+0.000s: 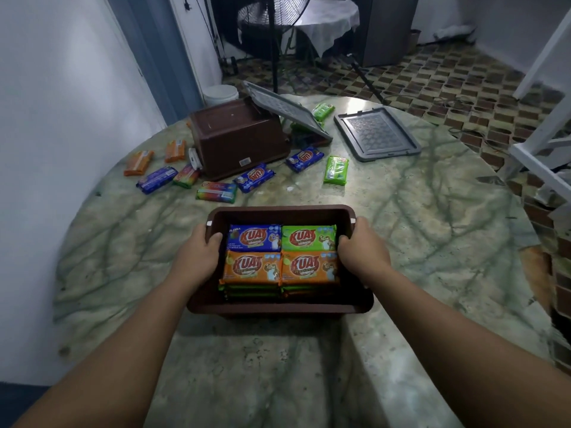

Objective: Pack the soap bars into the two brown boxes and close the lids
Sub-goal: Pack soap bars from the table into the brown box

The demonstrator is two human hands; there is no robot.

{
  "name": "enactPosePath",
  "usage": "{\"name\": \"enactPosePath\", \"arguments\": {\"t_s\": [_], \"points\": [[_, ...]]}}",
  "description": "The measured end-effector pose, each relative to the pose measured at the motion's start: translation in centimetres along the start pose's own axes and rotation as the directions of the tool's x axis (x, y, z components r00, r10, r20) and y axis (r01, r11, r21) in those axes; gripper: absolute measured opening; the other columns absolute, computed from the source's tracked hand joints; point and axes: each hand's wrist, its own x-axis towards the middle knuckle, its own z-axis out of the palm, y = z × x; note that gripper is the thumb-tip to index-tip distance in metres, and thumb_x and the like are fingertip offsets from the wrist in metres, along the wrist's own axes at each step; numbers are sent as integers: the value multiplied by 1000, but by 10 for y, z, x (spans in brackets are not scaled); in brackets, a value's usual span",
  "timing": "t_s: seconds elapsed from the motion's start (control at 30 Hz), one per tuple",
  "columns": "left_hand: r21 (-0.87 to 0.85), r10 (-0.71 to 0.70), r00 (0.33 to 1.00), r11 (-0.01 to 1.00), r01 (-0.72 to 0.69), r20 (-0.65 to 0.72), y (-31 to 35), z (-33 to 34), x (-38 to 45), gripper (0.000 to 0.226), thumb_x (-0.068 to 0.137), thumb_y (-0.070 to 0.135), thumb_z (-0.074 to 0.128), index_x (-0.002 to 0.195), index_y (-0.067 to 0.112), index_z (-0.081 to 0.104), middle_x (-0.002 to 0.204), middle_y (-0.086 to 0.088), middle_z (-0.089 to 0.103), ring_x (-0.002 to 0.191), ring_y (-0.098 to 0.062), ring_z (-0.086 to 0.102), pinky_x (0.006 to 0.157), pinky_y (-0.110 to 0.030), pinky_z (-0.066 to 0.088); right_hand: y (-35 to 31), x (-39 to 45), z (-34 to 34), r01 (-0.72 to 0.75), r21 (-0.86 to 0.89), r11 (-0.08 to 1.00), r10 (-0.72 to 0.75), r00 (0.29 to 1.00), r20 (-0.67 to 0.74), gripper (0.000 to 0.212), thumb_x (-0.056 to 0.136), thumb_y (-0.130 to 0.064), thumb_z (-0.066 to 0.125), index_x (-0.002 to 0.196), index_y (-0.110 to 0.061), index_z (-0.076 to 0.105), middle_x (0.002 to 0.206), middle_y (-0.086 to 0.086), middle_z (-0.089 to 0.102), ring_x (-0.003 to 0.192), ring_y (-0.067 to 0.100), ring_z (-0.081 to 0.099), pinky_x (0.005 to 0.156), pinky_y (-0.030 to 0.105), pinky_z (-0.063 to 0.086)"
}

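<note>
Left hand (197,257) and right hand (360,253) gripped side rims of open brown box (278,307) at 6 o'clock, packed with soap bars (282,257); second brown box (238,137) lay tipped at 11 o'clock among loose bars; gray lid (377,134) lay at 1 o'clock

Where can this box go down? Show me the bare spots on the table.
Free: the table right of the box, below the flat lid; also the near edge between the forearms, and left of the left hand. Crowded: the far left, with loose soap bars around the tipped box.
</note>
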Motion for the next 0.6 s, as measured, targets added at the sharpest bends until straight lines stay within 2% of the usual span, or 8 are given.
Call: {"name": "enactPosePath", "arguments": {"t_s": [0.1, 0.27, 0.33, 0.4, 0.47, 0.53, 0.6], "points": [[-72, -54, 994, 996, 47, -100, -16, -3, -11, 24, 105, 38, 47, 123, 23, 55, 118, -6, 66, 110, -30, 62, 85, -40, 46, -14, 8, 3, 75, -15, 997, -74, 996, 53, 19, 101, -24, 52, 116, -16, 46, 92, 1, 57, 83, 26, 55, 58, 35, 36], [-213, -227, 946, 961, 179, -232, -41, -17, -33, 21, 102, 39, 51, 116, 24, 56, 110, -3, 68, 104, -30, 64, 85, -41, 49, -50, 18, 13, 156, 103, 982, -178, 951, 253, 33, 96, -35, 61, 124, -21, 50, 111, 1, 63, 99, 24, 62, 85, 42, 53], [-280, -305, 910, 933, 226, -281, -54, -26, -42, 18, 101, 40, 53, 112, 26, 56, 108, 0, 66, 104, -29, 63, 87, -40, 49, -68, 17, 23, 203, 100, 974, -225, 924, 310, 36, 97, -30, 60, 130, -23, 50, 116, 2, 64, 103, 25, 61, 90, 42, 52], [-358, -366, 875, 900, 246, -317, -71, -34, -47, 18, 97, 44, 55, 101, 27, 54, 108, 2, 68, 103, -29, 65, 93, -45, 52, -83, 15, 35, 273, 76, 959, -283, 899, 334, 41, 99, -28, 55, 140, -28, 49, 125, 5, 65, 114, 30, 61, 95, 43, 49], [-408, -404, 853, 876, 257, -330, -84, -40, -52, 20, 95, 47, 54, 95, 28, 53, 105, 1, 69, 100, -28, 66, 93, -50, 53, -95, 11, 45, 321, 57, 945, -320, 881, 349, 43, 103, -30, 52, 146, -31, 47, 130, 6, 65, 121, 32, 59, 98, 43, 46], [-377, -412, 845, 883, 279, -340, -89, -46, -57, 16, 99, 44, 51, 100, 28, 51, 102, 2, 65, 95, -26, 62, 89, -44, 51, -102, 8, 55, 341, 62, 938, -342, 881, 328, 40, 102, -34, 51, 143, -34, 51, 128, 6, 67, 119, 32, 61, 97, 43, 47], [-285, -388, 853, 911, 298, -349, -91, -48, -58, 19, 104, 39, 45, 108, 21, 48, 98, -2, 59, 90, -27, 55, 80, -39, 44, -105, 7, 60, 346, 64, 936, -348, 888, 301, 38, 101, -35, 51, 139, -36, 54, 124, 4, 69, 115, 32, 62, 94, 43, 49]]}}
